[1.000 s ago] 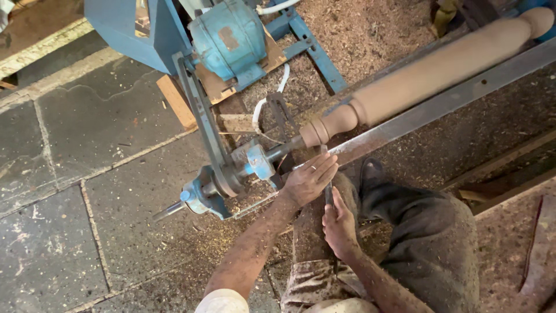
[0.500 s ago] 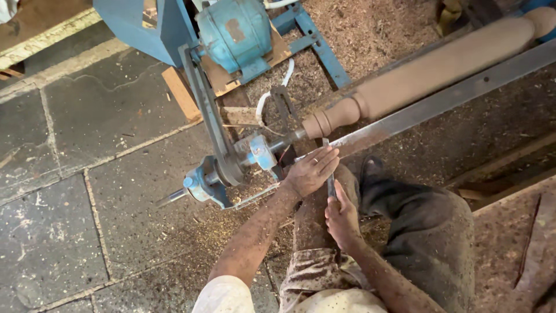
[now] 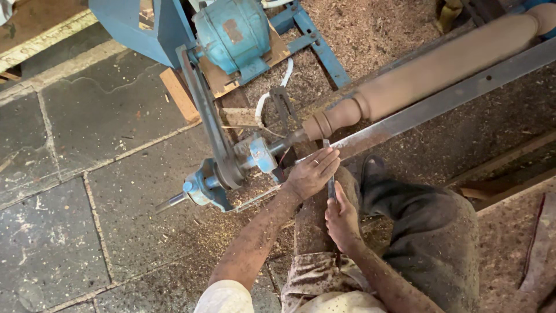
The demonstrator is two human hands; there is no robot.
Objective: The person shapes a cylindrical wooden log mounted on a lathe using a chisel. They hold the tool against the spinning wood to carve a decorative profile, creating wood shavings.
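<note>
Gripping the turning chisel, the right hand closes around the tool's rear part just below the long steel tool rest. The left hand lies curled over the chisel's forward part, fingers bent down, touching the near end of the tool rest. The chisel tip meets the narrow beaded end of the turned wooden spindle, which lies just behind the tool rest and parallel to it. At the spindle's beaded end, left of the tool rest, sit a blue headstock and a dark drive belt running up to a blue electric motor. Sawdust covers the ground beyond the tool rest.
</note>
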